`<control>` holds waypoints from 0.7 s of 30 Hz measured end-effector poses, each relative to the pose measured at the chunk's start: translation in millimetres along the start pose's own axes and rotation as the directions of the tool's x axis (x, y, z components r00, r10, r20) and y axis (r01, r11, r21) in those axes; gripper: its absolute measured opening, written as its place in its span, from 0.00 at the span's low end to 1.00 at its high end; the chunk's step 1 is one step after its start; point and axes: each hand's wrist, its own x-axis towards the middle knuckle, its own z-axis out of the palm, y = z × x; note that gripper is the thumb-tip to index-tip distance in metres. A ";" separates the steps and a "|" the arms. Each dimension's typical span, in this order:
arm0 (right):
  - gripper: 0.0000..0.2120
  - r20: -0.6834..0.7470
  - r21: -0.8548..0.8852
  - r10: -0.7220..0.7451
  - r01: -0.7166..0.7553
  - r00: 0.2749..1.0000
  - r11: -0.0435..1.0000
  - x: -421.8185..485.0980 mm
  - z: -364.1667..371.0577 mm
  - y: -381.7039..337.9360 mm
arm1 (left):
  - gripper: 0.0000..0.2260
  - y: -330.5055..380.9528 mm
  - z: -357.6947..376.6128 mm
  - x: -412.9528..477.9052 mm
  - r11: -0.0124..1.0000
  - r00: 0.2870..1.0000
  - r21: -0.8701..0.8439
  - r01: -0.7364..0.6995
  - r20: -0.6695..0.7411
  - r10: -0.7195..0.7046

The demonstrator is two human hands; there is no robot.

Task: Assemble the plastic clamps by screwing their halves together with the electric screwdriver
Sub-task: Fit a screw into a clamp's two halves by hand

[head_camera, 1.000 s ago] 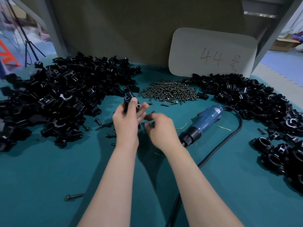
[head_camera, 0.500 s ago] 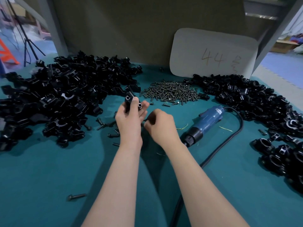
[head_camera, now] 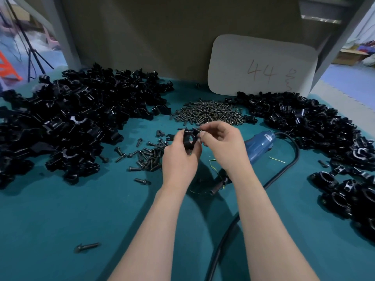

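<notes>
Teal table (head_camera: 60, 209): left hand (head_camera: 178, 157) grips clamp (head_camera: 189, 136); right hand (head_camera: 223, 145) pinches screw (head_camera: 196, 129).

A small assembly workshop, set up for piecework; the desk (head_camera: 60, 220) is covered in teal cloth and loaded with bulk parts rather than household things; a big heap of loose black plastic clamp halves (head_camera: 71, 122) fills its far left corner; a second heap (head_camera: 304, 118) runs along the right edge, with assembled clamps (head_camera: 345, 195) nearer on that edge; a pile of screws (head_camera: 209, 113) lies by the middle of the far edge; a blue electric screwdriver (head_camera: 259, 142) lies on the cloth with its black cable (head_camera: 284, 175); a white card (head_camera: 261, 65) with "44" handwritten on it leans at the far edge; grey metal frame posts (head_camera: 67, 37) rise at the far corners; beyond the right edge are blue floor mats (head_camera: 345, 78) and a cardboard box (head_camera: 349, 57).
</notes>
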 end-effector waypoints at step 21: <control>0.05 -0.057 -0.293 -0.107 0.086 0.993 0.952 -3.3 11.8 6.6 | 0.15 0.0 1.5 -2.5 0.980 1.000 0.200 -0.011 0.004 0.010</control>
